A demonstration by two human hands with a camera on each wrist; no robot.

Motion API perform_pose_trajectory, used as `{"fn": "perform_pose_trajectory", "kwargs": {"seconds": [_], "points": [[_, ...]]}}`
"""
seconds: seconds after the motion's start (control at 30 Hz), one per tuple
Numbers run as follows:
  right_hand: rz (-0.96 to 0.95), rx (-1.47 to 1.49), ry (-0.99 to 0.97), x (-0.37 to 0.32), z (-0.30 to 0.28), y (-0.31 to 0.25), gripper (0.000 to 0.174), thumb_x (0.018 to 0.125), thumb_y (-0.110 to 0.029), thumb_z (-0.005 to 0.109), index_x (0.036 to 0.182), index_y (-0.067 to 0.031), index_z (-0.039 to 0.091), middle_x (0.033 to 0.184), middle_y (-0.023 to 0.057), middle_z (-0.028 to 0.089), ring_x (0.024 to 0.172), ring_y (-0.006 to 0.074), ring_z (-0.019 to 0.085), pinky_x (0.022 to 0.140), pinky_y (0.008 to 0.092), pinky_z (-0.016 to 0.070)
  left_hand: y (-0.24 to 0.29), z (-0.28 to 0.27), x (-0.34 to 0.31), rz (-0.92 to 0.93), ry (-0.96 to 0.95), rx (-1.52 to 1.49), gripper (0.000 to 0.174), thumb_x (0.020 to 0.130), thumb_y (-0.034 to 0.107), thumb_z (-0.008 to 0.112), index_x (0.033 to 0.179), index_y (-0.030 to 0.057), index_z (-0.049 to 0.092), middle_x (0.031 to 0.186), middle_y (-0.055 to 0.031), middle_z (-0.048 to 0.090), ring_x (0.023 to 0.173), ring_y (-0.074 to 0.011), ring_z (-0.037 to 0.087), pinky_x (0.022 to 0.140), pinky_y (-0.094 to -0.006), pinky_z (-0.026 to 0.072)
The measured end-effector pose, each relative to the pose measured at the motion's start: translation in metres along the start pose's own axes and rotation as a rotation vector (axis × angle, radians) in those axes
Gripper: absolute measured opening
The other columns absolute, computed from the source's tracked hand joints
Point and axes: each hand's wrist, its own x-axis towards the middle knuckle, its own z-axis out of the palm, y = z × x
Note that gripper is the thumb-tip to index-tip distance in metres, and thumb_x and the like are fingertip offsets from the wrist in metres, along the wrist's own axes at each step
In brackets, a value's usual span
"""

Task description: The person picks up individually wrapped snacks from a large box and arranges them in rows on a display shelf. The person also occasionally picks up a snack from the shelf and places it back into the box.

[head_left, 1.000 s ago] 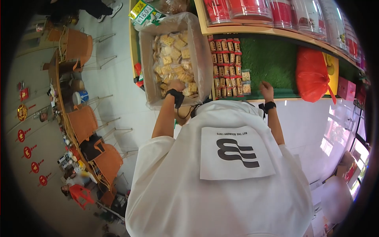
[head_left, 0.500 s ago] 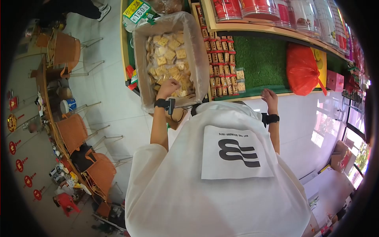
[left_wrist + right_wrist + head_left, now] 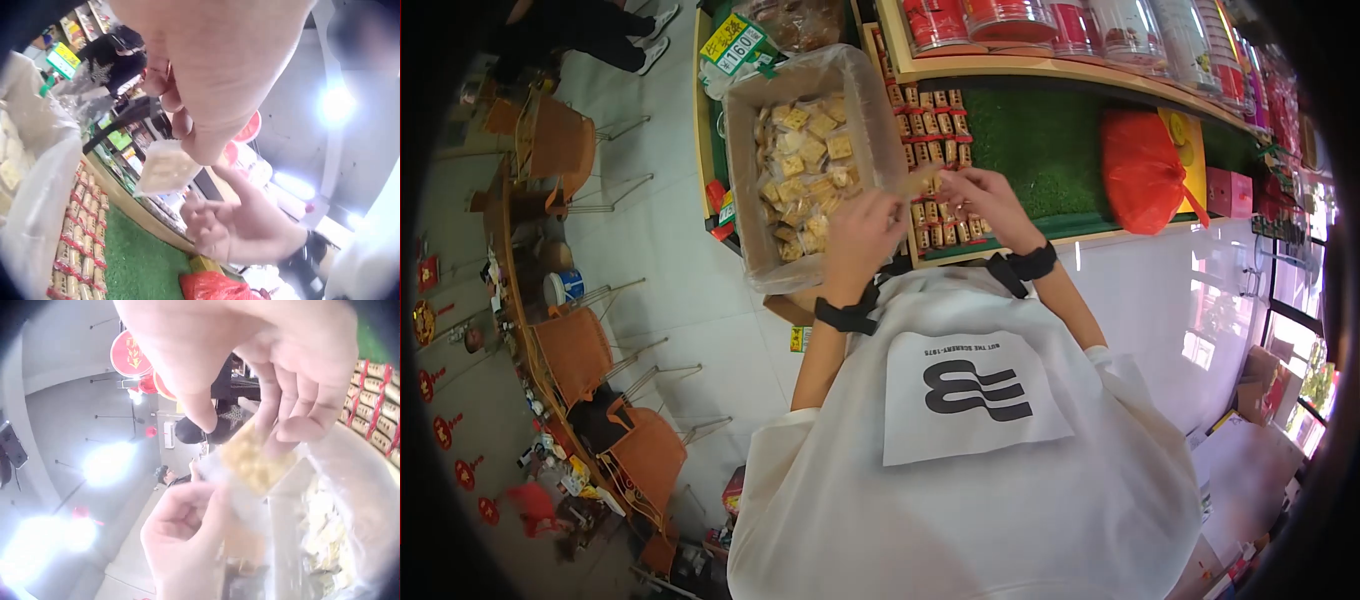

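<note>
yellow food shows in a small clear packet (image 3: 256, 462), up in the air between the two hands, near the side of the big box (image 3: 878, 120). the left hand (image 3: 865, 238) pinches the packet by its edge. the right hand (image 3: 992, 205) is right next to it, but i can't tell if it grips too. the packet could fall, because just a small pinch seems to hold it. if it slips, it may drop on the rows of little packs (image 3: 930, 125) on the green surface (image 3: 1040, 150), or land with the other packets (image 3: 805, 150) in the box. the food looks crumbly, so a hard squeeze might break it. a big tug from both sides might rip the packet. the loose plastic lining (image 3: 37, 231) could snag a low hand.
</note>
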Motion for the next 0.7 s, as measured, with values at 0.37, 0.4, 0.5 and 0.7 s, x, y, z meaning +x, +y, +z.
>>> {"fn": "perform_pose_trajectory", "kwargs": {"seconds": [0.37,0.4,0.5,0.7], "points": [[-0.085,0.162,0.027,-0.004,-0.020,0.014,0.015,0.086,-0.010,0.064,0.093,0.0015,0.059,0.073,0.0011,0.058,0.061,0.0067,0.052,0.054,0.0217,0.0403,0.029,0.021,-0.008,0.037,-0.009,0.051,0.017,0.077,0.012,0.071,0.092,0.0075,0.064,0.076,-0.0052,0.060,0.058,-0.0210,0.056,0.053,-0.0311,0.0453],[-0.094,0.174,0.027,-0.006,-0.023,0.014,0.015,0.086,-0.010,0.064,0.094,0.0014,0.059,0.073,0.0012,0.058,0.061,0.0066,0.052,0.054,0.0217,0.0403,0.030,0.019,-0.009,-0.029,-0.012,0.023,0.017,0.078,0.012,0.071,0.093,0.0069,0.064,0.076,-0.0051,0.061,0.056,-0.0199,0.055,0.052,-0.0303,0.0449],[-0.116,0.205,0.038,-0.011,-0.031,0.014,0.014,0.086,-0.008,0.063,0.095,0.0010,0.059,0.072,0.0014,0.059,0.061,0.0065,0.052,0.055,0.0216,0.0402,0.026,0.017,-0.016,-0.254,-0.041,-0.063,0.019,0.081,0.014,0.070,0.096,0.0051,0.066,0.072,-0.0051,0.061,0.053,-0.0159,0.052,0.051,-0.0276,0.0425],[-0.150,0.222,0.039,-0.020,-0.051,0.018,0.010,0.086,-0.008,0.062,0.092,-0.0006,0.059,0.072,0.0009,0.059,0.062,0.0064,0.052,0.055,0.0210,0.0398,0.020,0.022,-0.021,-0.400,-0.105,-0.145,0.019,0.084,0.016,0.069,0.096,0.0020,0.067,0.067,-0.0047,0.058,0.053,-0.0101,0.047,0.051,-0.0244,0.0387]]}}
